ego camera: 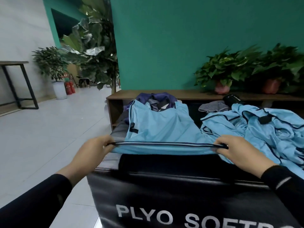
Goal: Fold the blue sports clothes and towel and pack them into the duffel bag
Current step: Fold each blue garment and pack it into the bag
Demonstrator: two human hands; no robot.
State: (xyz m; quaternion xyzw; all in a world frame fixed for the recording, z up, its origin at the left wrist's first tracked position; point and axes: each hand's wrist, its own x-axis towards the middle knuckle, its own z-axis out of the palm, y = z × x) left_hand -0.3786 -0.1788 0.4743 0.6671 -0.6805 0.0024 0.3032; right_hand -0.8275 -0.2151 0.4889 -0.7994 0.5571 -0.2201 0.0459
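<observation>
A light blue sleeveless sports top point(162, 127) with dark trim lies spread on the black padded box point(181, 191). Its near hem is lifted and stretched taut between my hands. My left hand point(92, 152) pinches the hem's left corner. My right hand point(236, 150) pinches the right corner. More light blue garments point(269, 132) lie crumpled in a heap to the right. A grey towel point(213, 106) sits behind that heap. A dark navy bag or cloth point(156, 98) shows behind the top's neckline; I cannot tell whether it is the duffel bag.
A low wooden shelf point(197, 94) runs along the green wall with two potted plants point(222, 74) on it. A black cylinder point(232, 98) lies near the towel. Tiled floor, tall plants, red fire extinguishers point(69, 87) and a side table point(14, 83) lie left.
</observation>
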